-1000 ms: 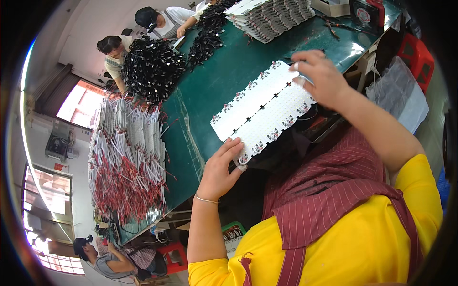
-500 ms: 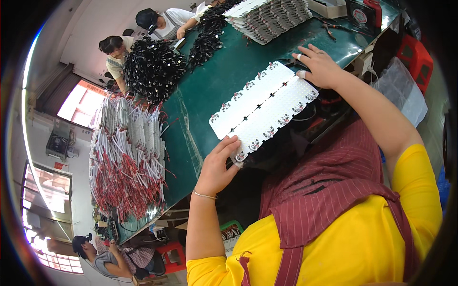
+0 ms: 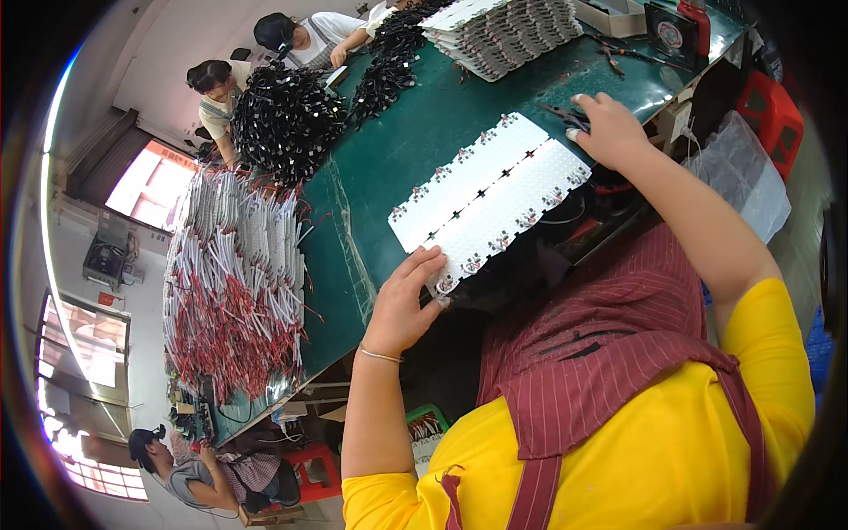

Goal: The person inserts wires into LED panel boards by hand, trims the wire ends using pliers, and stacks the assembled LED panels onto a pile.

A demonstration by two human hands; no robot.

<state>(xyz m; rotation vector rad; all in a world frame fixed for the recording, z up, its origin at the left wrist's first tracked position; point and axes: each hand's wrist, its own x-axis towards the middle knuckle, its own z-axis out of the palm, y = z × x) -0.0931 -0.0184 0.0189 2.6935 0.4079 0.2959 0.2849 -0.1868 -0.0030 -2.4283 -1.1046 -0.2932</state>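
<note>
A white rectangular panel (image 3: 508, 190) lies slanted on the green table, near its front edge. Small clustered parts line its two long sides, and dark cross-shaped gaps run along its middle. At its near left corner my left hand (image 3: 406, 300) grips it, fingers on top and thumb at the edge. Just beyond the far right corner, my right hand (image 3: 611, 132) is closed around dark pliers (image 3: 562, 116). Their jaws point left over the table, while the handles are mostly hidden in my palm. White wraps cover some of my fingertips.
On the green table (image 3: 459, 115) stand a stack of similar panels (image 3: 508, 40), a black cable heap (image 3: 287, 124) and a large pile of red and white wires (image 3: 234, 283). Loose hand tools (image 3: 611, 60) and a red bottle (image 3: 695, 22) lie far right. Several people work nearby.
My right hand has come off the panel's right end and closed on the pliers beside it. My left hand and the panel have stayed nearly in place.
</note>
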